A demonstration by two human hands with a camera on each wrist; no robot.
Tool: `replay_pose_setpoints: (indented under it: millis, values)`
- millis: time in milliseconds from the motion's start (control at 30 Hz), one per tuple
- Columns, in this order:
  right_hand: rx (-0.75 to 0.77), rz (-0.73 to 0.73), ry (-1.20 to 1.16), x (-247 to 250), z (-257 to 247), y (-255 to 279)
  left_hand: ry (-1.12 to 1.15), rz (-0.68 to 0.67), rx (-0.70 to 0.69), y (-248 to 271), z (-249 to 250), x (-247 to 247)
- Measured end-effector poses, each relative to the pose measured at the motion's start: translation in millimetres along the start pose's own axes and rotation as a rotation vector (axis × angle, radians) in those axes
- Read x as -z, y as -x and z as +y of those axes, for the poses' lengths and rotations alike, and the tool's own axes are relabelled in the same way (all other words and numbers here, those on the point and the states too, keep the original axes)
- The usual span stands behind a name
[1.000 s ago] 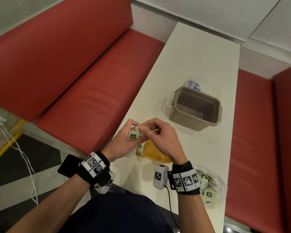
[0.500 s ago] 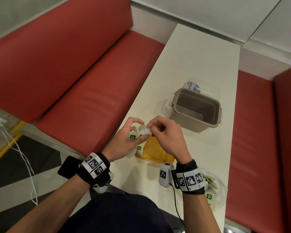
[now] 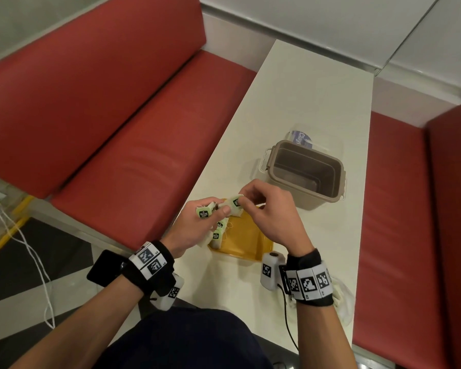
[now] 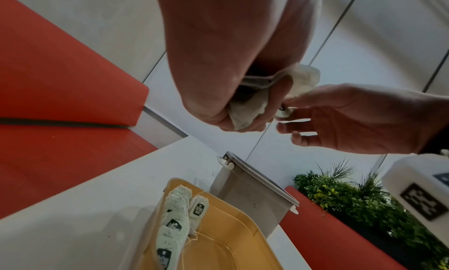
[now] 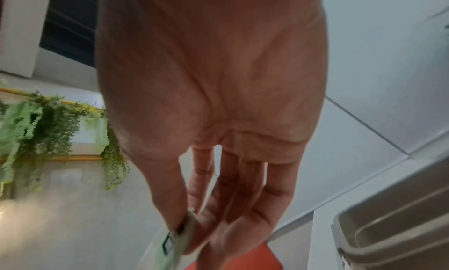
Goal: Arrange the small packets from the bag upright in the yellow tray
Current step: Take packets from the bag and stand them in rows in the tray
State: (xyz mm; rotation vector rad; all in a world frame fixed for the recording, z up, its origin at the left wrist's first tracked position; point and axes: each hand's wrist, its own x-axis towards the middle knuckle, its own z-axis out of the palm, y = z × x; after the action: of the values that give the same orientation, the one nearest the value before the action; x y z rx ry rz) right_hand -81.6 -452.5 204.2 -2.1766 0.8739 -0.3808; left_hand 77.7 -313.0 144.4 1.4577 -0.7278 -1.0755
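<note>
above the near-left end of the yellow tray [image 3: 246, 242] my left hand [image 3: 197, 225] is curled round a bunch of packets [image 4: 248, 109], one green tag [image 3: 203, 213] sticking up between the fingers. my right hand [image 3: 272, 211] pinches a single packet [image 3: 234, 203] between thumb and forefinger, other fingers loosely spread; the two hands nearly touch. in the right wrist view that packet [image 5: 179, 241] is blurred, so i can't tell which way it's turned.

in the tray i see a row of packets [image 4: 173, 224] standing on edge along the left wall, tags and strings showing, one more packet [image 4: 198, 208] just beside the row. rest of the tray floor is bare.

tray sits on the white table [image 3: 304, 102]. a grey-brown open container [image 3: 308, 173] stands just past it, with something clear with a blue label [image 3: 301, 137] behind. the bag [image 3: 342, 299] lies on the table by my right wrist, mostly hidden by the wristband. red bench seats [image 3: 144, 161] on both sides.
</note>
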Motion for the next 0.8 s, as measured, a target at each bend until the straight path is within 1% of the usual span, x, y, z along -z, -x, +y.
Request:
replay_pose_setpoints:
  millis: [133,233,300,367,400,533,667,800]
  values:
    - [0.045,0.016,0.047,4,2,2,0.002,0.002,-0.031,1,0,-2]
    - [0.05,0.01,0.038,4,2,2,0.002,0.018,-0.029,-1,-1,-4]
    - [0.039,-0.008,0.039,4,0,3,0.006,-0.013,-0.014,-1,0,-5]
    - [0.036,-0.001,0.043,4,-2,3,-0.038,-0.061,-0.014,0,0,-7]
    - [0.053,0.006,0.051,4,-3,4,-0.054,-0.08,-0.018,2,-1,-7]
    - [0.146,-0.003,0.122,0,-6,5,-0.065,-0.077,-0.02,4,-9,-8]
    - [0.137,0.018,0.141,0,-4,6,-0.069,-0.13,-0.006,5,-13,-9]
    - [0.132,0.013,0.088,-1,-9,8,-0.072,-0.182,-0.023,6,-10,-11]
